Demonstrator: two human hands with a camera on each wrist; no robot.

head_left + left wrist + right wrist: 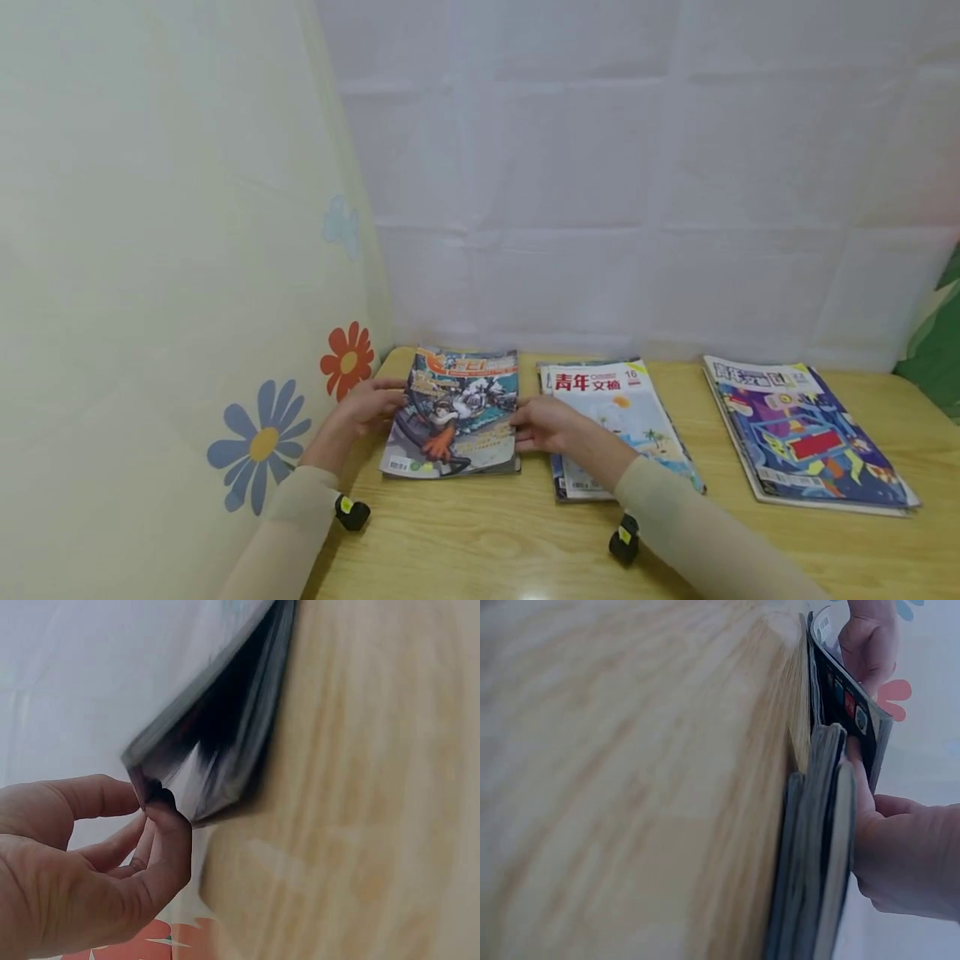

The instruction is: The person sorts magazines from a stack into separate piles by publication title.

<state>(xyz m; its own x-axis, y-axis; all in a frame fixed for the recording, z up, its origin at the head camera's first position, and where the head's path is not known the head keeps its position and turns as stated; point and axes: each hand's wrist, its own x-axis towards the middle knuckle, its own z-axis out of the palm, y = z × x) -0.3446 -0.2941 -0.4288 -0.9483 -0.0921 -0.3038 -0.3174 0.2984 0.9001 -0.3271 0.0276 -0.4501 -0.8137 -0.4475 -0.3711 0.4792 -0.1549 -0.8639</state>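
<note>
A big white cloth hangs at the back, and a pale wall with flowers stands on my left. In front of me is the wood table. The purple pile of magazines lies far to the right, and the red-title pile lies in the middle. The gray magazine is at the left end, near the flowers. Its long side runs away from me; its title end points to the white cloth and its barcode end is nearer me. It is tipped up, with a dark gap under it. My left hand pinches its left edge between thumb and fingers, nearly closed. My right hand holds its right edge, with fingers tucked under, just beside the red-title pile.
</note>
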